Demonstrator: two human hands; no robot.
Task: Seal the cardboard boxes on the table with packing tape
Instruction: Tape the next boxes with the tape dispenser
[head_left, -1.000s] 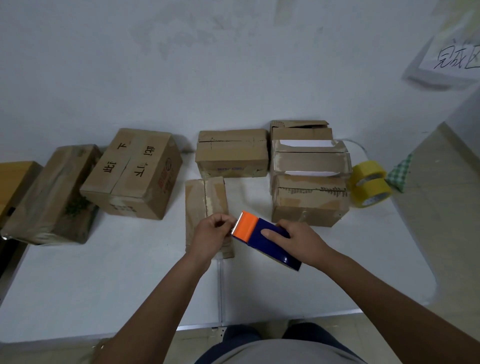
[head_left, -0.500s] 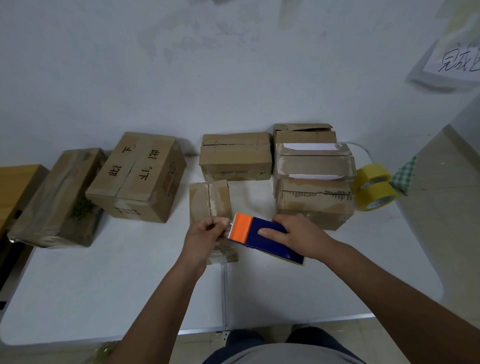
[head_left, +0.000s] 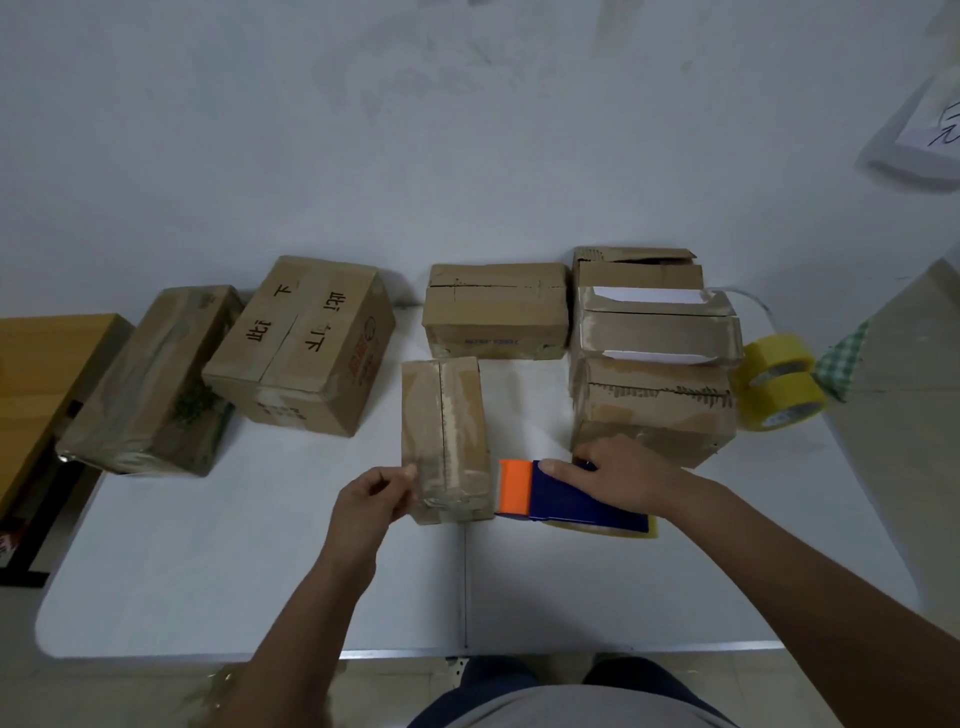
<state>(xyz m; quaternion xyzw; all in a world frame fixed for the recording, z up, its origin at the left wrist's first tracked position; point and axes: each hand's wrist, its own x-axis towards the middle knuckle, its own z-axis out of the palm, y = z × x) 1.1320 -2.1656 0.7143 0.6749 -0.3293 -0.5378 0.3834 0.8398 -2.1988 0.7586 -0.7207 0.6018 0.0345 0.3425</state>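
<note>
Black handwritten characters sprawl across the top of the large brown cardboard box (head_left: 306, 340), one reading 下; red print on its side is too blurred. The white paper sign (head_left: 932, 130) shows only a partial stroke.

Roughly seven cardboard boxes (head_left: 445, 436), two yellow tape rolls (head_left: 782, 382), one tape dispenser (head_left: 566, 493).

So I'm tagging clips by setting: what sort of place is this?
Probably a makeshift packing station: worn cardboard boxes on a white table, spare yellow tape rolls, and a tape dispenser in hand.
</note>
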